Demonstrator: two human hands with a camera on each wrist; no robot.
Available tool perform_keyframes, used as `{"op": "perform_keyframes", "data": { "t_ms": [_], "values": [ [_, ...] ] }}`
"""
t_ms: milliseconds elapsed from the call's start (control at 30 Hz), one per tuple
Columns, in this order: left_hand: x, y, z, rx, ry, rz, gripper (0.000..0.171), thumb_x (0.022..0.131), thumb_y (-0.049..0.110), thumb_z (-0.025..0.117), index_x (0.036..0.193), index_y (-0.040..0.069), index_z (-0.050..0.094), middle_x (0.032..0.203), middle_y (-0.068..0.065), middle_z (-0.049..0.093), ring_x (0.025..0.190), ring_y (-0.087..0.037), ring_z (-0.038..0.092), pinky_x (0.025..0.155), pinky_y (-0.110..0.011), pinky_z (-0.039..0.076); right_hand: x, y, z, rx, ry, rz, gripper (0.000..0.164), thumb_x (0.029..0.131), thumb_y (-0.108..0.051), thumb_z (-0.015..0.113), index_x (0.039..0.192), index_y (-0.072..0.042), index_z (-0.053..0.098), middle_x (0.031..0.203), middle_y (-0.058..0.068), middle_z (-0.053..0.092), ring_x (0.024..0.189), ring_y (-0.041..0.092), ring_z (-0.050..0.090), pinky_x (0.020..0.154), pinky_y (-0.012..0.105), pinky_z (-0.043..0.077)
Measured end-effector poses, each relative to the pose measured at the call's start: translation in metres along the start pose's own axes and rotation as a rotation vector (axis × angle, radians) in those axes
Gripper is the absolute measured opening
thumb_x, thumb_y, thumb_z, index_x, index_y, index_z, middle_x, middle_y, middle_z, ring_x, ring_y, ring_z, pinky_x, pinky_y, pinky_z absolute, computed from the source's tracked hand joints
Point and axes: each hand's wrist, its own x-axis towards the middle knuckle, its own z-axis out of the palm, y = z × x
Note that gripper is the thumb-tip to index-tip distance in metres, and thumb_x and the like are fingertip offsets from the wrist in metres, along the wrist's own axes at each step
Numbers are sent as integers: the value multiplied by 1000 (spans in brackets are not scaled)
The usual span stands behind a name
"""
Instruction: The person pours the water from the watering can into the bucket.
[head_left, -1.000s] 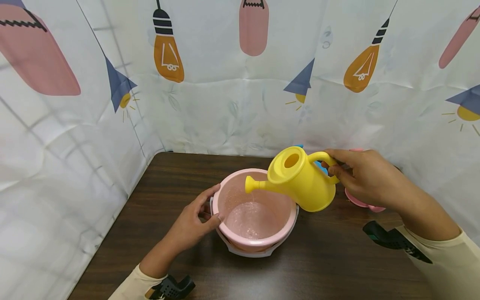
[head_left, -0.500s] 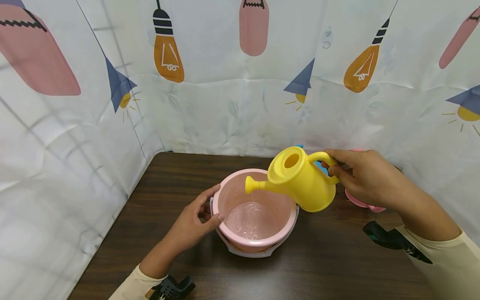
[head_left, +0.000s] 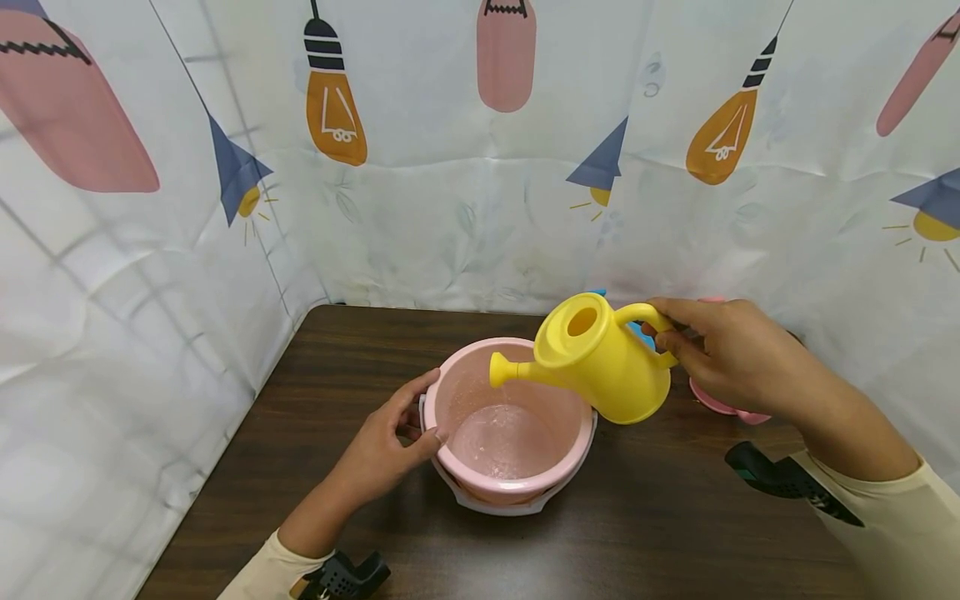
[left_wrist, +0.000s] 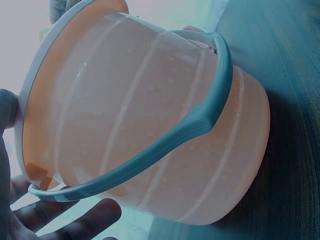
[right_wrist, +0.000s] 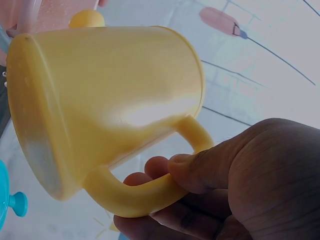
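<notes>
Right hand (head_left: 708,342) is gripping the yellow watering can (head_left: 611,379) by its handle (right_wrist: 135,200), thumb on one side, fingers curling round the other. Can is hanging in the air, tilting left, with its spout (head_left: 500,369) pointing over the pink bucket (head_left: 513,485). A faint trickle (head_left: 506,397) seems to be falling inside (so thin I'm not swearing to it).

Left hand (head_left: 382,454) is holding the bucket's left edge: thumb is resting over the rim, other fingers are spreading loosely outside, near the bucket's carrying handle (left_wrist: 210,120). Bucket is standing upright on the desk (head_left: 637,533).

My read: this is a pour, and doing it well is mostly coming down to angle. Wrist should be tipping slowly, spout should be aiming well inside the rim so drips are landing in the bucket. Overtilting is risking a spill through the top hole (head_left: 582,322). Left hand should be steadying, not pulling; a hard tug is risking a tip-over. Blue item (head_left: 641,333) and pink item (head_left: 716,406) are sitting behind the can and right hand, so wide swings are risking a knock.
</notes>
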Motion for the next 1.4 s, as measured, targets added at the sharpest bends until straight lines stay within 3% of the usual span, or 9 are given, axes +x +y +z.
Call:
{"op": "perform_keyframes", "data": {
  "t_ms": [467,1400],
  "values": [
    [0,1,1,-9,-1,-1,69,94,27,73,156,25,43,115,-10,66,93,-19,68,79,-38,55,1,0,0,-6,9,10,31,90,0,75,114,-19,71,81,-12,63,66,5,52,60,26,47],
    [0,1,0,-16,-6,-2,69,94,27,73,156,26,42,116,-11,65,91,-20,67,75,-38,56,1,0,0,4,-10,14,30,90,-1,75,116,-16,71,83,-11,64,67,5,53,60,26,48]
  ]
}}
